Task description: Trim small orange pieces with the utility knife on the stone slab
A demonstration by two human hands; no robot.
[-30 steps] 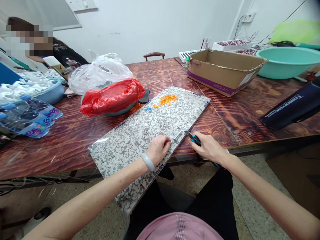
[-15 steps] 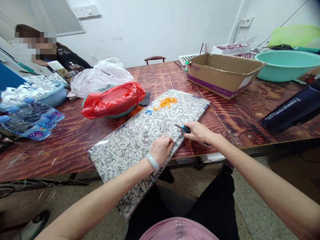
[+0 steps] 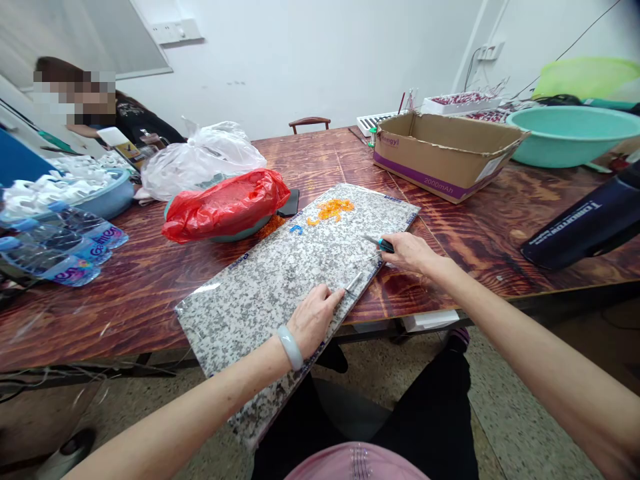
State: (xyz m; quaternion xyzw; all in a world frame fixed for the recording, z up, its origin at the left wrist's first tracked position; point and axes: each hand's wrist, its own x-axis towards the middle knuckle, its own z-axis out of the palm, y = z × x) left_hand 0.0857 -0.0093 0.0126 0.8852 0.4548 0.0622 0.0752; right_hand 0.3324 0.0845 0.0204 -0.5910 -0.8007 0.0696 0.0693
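Observation:
My right hand (image 3: pixel 411 253) is closed around a utility knife (image 3: pixel 385 245) with a black and teal handle, its blade pointing left over the speckled granite slab (image 3: pixel 250 313). A thin whitish strand (image 3: pixel 373 256) shows just below the knife. My left hand (image 3: pixel 313 319) pinches one end of a slim, shiny, silvery stick-like piece (image 3: pixel 354 283) near the slab's front edge; its exact kind is unclear. Toward the slab's far end lie a cluster of small orange pieces (image 3: pixel 334 209) and a few blue ones (image 3: pixel 296 229).
A red plastic bag (image 3: pixel 227 203) covers a bowl beyond the slab, beside a white bag (image 3: pixel 203 160). Water bottles (image 3: pixel 75 247) lie at left. A cardboard box (image 3: pixel 445 157), a turquoise basin (image 3: pixel 570 137) and a dark cylinder (image 3: pixel 580 220) are at right. Another person (image 3: pixel 140 120) sits far left.
My right hand and the knife have moved right and slightly up, away from my left hand. My left hand has shifted a little down and left, with the silvery piece now plainly showing.

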